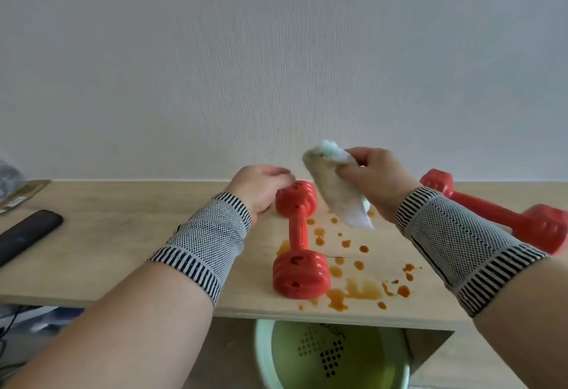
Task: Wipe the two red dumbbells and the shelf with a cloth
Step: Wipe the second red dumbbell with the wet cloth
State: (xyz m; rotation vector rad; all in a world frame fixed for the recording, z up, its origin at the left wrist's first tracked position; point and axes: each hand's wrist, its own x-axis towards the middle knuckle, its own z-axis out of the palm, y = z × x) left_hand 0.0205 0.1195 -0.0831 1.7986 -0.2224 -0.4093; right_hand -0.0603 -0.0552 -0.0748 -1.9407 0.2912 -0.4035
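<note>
One red dumbbell (298, 241) lies on the light wooden shelf (123, 244), pointing away from me, amid orange-brown spills (356, 288). My left hand (261, 190) is at its far head, fingers curled beside and over it; whether they grip it is unclear. My right hand (373, 179) holds a folded white cloth (335, 192) just above the shelf, right of that head. The second red dumbbell (504, 210) lies at the right, partly hidden behind my right wrist.
A black remote-like object (27, 233) lies at the shelf's left end, with a packet (18, 195) behind it. A green basin (332, 355) stands below the shelf's front edge. A white wall rises directly behind the shelf.
</note>
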